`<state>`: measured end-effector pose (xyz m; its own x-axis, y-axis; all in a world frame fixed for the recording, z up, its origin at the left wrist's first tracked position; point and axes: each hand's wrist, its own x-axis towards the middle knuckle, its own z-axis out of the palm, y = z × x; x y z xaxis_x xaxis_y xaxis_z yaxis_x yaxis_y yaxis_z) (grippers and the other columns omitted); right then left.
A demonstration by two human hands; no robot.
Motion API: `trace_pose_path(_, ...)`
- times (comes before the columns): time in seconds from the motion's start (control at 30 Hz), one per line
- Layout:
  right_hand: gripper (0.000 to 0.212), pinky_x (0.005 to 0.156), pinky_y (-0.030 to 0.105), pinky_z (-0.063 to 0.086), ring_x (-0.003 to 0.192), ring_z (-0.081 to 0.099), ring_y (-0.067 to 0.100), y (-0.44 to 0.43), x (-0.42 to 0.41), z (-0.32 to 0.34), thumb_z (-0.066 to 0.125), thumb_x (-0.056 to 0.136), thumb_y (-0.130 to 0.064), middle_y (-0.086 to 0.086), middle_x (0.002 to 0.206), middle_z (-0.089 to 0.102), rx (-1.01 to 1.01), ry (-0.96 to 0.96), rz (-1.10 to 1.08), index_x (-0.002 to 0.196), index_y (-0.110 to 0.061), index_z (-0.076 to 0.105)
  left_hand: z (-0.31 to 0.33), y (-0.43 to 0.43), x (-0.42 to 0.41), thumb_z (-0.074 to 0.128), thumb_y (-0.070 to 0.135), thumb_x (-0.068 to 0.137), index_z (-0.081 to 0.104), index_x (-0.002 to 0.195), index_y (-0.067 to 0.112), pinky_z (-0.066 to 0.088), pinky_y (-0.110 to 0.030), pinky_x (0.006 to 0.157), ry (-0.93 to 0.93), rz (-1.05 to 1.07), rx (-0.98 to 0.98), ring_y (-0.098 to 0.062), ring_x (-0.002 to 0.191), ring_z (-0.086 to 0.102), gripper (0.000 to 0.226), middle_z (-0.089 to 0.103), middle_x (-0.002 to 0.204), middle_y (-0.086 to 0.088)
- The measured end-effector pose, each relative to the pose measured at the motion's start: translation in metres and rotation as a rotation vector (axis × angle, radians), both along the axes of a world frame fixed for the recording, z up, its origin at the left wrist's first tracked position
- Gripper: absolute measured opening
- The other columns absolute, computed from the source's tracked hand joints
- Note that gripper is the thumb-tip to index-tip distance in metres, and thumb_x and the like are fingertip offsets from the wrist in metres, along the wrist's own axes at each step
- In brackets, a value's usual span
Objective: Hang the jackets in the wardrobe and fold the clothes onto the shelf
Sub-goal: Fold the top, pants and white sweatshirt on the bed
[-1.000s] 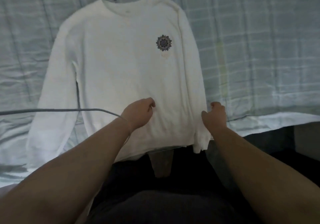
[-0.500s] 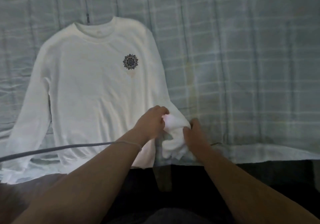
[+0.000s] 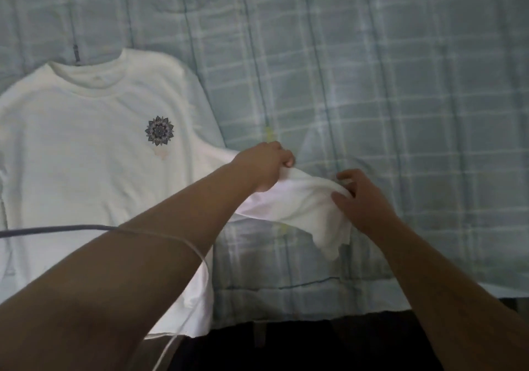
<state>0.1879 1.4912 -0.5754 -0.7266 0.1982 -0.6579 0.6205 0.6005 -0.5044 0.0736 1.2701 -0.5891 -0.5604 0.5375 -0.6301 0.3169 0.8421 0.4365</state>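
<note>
The left hand curls its fingers round the one raised sleeve of a single white long-sleeved cotton sweatshirt. The right hand pinches the same sleeve near its cuff between thumb and fingertips. The sweatshirt's body lies flat, front up, on the left part of the pale green checked quilted bedspread, its hem at the near edge. One dark round flower emblem marks its chest. One grey cable crosses the left forearm.
</note>
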Motion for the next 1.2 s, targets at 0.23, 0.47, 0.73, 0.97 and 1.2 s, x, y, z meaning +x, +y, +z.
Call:
trace_pose_path(0.23,0.065,0.073,0.028,0.039,0.089,0.061,0.020,0.013,0.028,0.006,0.053,0.062,-0.042,0.004,0.100,0.067,-0.115,-0.300,0.174,0.117,-0.012,0.066,0.012,-0.004,0.003,0.050,0.022,0.095,0.060,0.123,0.029,0.046,-0.038,0.084,0.118,-0.022,-0.071,-0.028,0.109,0.055,0.030,0.051,0.120,-0.004)
trace_pose_path(0.47,0.015,0.065,0.035,0.045,0.068,0.059,0.010,0.061,0.027,0.042,0.077,0.084,-0.023,0.008,0.079,0.066,-0.205,-0.059,0.030,0.086,-0.012,0.066,0.040,0.014,-0.024,0.055,0.034,0.095,0.044,0.090,0.024,0.041,-0.035,0.067,0.185,0.115,0.021,-0.028,0.083,0.056,0.016,0.055,0.088,0.003)
trace_pose_path(0.73,0.024,0.064,0.034,0.047,0.077,0.064,0.023,0.144,0.012,0.041,0.077,0.073,-0.026,0.006,0.085,0.069,-0.157,-0.101,-0.044,0.092,-0.016,0.067,0.024,0.068,-0.033,0.056,0.033,0.097,0.063,0.103,0.023,0.049,-0.042,0.082,0.271,0.173,0.111,-0.024,0.098,0.055,0.014,0.061,0.099,0.002)
trace_pose_path(0.97,0.016,0.067,0.031,0.044,0.075,0.063,0.021,0.164,0.028,0.001,0.074,0.086,-0.031,0.005,0.083,0.070,0.101,-0.146,-0.251,0.093,-0.018,0.072,-0.009,0.105,-0.030,0.052,0.030,0.096,0.063,0.112,0.022,0.046,-0.043,0.085,0.333,0.163,0.024,-0.030,0.103,0.054,0.021,0.060,0.109,-0.004)
trace_pose_path(1.2,0.027,0.065,0.039,0.050,0.072,0.061,0.027,0.144,0.040,-0.006,0.063,0.068,-0.034,0.009,0.074,0.065,0.010,-0.028,-0.704,0.084,-0.013,0.067,-0.016,0.111,-0.028,0.052,0.029,0.094,0.062,0.114,0.025,0.041,-0.042,0.088,0.359,0.191,-0.020,-0.029,0.108,0.052,0.023,0.059,0.113,-0.003)
